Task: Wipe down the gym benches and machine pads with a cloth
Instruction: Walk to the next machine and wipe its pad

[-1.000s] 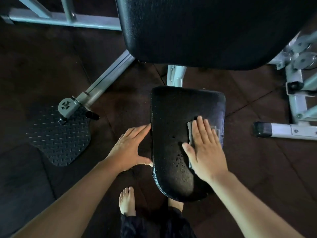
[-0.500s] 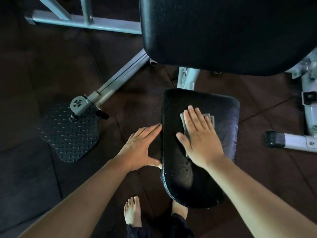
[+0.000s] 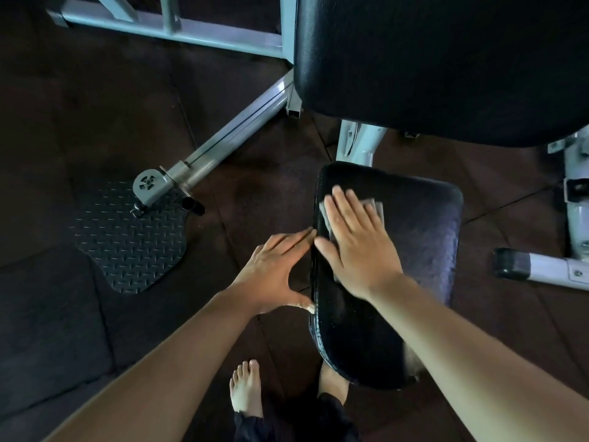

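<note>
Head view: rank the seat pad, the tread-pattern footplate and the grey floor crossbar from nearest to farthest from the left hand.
1. Seat pad: the left hand touches its left edge.
2. Tread-pattern footplate: on the floor, to the hand's left.
3. Grey floor crossbar: top left, farthest.

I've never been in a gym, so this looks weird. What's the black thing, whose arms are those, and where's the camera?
The camera sits on a person's head, looking down, so you see their own arms. The black thing is a machine's padded seat, with a bigger pad above it. The right hand presses a small grey cloth flat on the seat to wipe it. The left hand touches the seat's side with straight fingers. Below is a bare foot on the dark floor.
</note>
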The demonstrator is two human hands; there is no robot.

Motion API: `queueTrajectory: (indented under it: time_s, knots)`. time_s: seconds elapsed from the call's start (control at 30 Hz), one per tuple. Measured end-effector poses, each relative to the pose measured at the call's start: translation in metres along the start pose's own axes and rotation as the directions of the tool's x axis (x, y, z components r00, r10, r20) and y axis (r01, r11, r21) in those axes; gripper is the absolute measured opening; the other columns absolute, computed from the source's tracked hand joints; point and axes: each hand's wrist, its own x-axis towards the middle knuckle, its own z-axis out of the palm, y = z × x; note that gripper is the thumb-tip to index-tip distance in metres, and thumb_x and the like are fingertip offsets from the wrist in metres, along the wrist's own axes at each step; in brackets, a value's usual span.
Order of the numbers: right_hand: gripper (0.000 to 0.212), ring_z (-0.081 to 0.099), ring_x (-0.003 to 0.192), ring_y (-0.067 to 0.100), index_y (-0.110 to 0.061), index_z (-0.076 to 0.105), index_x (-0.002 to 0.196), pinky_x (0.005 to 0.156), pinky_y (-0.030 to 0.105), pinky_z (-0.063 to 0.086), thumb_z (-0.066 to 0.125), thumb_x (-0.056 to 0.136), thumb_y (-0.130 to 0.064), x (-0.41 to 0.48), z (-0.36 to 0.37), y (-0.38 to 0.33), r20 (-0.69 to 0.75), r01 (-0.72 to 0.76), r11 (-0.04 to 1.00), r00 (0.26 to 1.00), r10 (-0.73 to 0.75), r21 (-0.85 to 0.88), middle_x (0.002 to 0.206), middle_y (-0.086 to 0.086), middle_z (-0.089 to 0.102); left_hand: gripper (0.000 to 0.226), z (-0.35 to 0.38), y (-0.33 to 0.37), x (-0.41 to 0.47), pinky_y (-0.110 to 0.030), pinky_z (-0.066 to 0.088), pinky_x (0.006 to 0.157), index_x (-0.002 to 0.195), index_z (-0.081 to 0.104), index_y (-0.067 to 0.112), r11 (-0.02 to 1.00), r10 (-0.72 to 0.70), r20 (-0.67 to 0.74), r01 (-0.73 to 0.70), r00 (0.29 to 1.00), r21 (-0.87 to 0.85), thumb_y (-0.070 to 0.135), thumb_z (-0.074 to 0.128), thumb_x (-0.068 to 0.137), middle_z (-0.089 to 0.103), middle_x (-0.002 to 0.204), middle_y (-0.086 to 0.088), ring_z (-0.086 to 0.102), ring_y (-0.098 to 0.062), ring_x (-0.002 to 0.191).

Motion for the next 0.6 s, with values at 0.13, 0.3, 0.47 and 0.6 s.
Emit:
queueTrajectory:
  time_s: [0.13, 0.3, 0.47, 0.6]
  knots:
    - [0.072, -0.003, 0.159, 0.023, -0.015, 0.004, 0.165, 0.129, 0.044, 0.002, 0.015, 0.106, -0.057, 0.082, -0.016, 0.001, -0.09, -0.147, 0.989, 0.985, 0.148, 0.013, 0.173, 0.005, -0.002, 0.133, -0.001, -0.002, 0.001, -0.04, 0.012, 0.127, 0.161, -0.012, 0.042, 1.0, -0.002, 0.013, 0.002, 1.0, 0.004, 0.076, 0.076, 0.068, -0.001, 0.169, 0.025, 0.002, -0.005, 0.153]
    - [0.068, -0.01, 0.159, 0.021, -0.016, 0.002, 0.165, 0.129, 0.045, 0.001, 0.014, 0.108, -0.051, 0.021, 0.0, -0.011, -0.069, -0.014, 1.0, 0.997, 0.013, -0.001, 0.173, 0.005, -0.007, 0.13, 0.001, -0.002, 0.0, -0.043, 0.016, 0.127, 0.161, -0.011, 0.038, 1.0, 0.016, 0.01, -0.017, 1.0, 0.025, 0.077, 0.074, 0.07, 0.001, 0.171, 0.018, 0.004, -0.009, 0.152]
    - [0.063, -0.014, 0.157, 0.013, -0.023, 0.006, 0.165, 0.127, 0.037, -0.013, 0.017, 0.109, -0.049, 0.02, -0.015, 0.033, 0.052, 0.263, 0.963, 0.964, -0.26, -0.056, 0.172, -0.006, -0.007, 0.129, 0.004, -0.005, -0.002, -0.041, 0.014, 0.127, 0.163, -0.011, 0.038, 0.999, 0.033, -0.004, -0.033, 0.999, 0.002, 0.08, 0.07, 0.071, -0.004, 0.17, 0.023, 0.004, -0.007, 0.153]
    - [0.067, -0.007, 0.159, 0.017, -0.019, 0.01, 0.165, 0.129, 0.047, 0.003, 0.014, 0.106, -0.051, 0.069, -0.025, 0.034, 0.029, 0.239, 0.966, 0.971, -0.237, -0.1, 0.173, -0.002, -0.002, 0.12, 0.009, -0.005, -0.009, -0.042, 0.019, 0.127, 0.162, -0.009, 0.041, 0.999, 0.028, -0.023, -0.028, 0.999, 0.016, 0.083, 0.062, 0.075, 0.003, 0.171, 0.023, 0.009, -0.007, 0.152]
